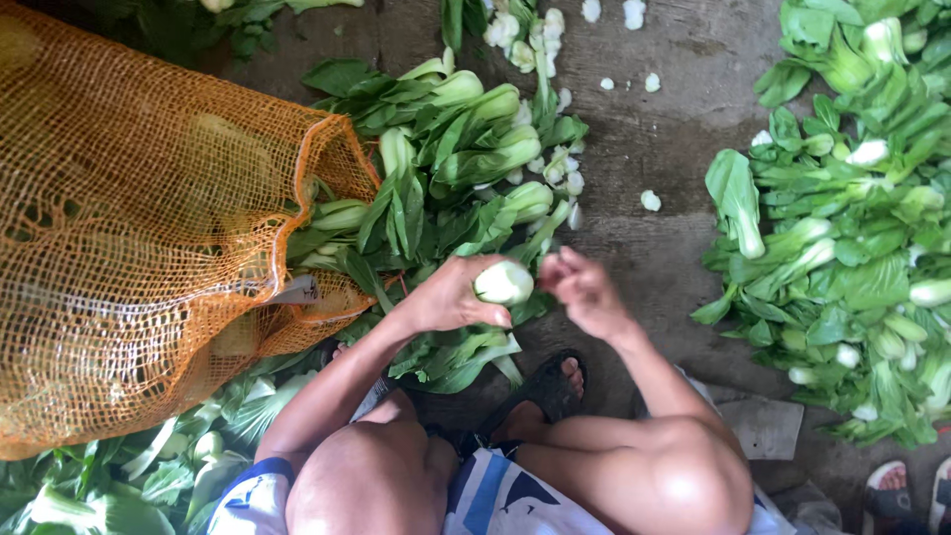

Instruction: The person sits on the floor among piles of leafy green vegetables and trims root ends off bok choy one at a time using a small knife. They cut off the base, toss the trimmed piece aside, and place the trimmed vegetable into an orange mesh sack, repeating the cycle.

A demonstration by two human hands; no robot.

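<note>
My left hand [451, 295] grips a head of bok choy [502, 282] by its pale stem base, leaves pointing down toward my knees. My right hand [584, 287] is closed just to the right of that stem base, fingers pinched; whether it holds a small tool or a trimmed piece is hidden. Both hands hover over a loose pile of bok choy [446, 168] lying on the wet concrete floor in front of me.
A big orange mesh sack [129, 228] of greens lies at the left, mouth toward the pile. A second heap of bok choy [852, 218] covers the right side. White stem trimmings [650, 200] dot the floor. My sandalled foot [555, 381] is below; another person's sandal [887, 487] shows at lower right.
</note>
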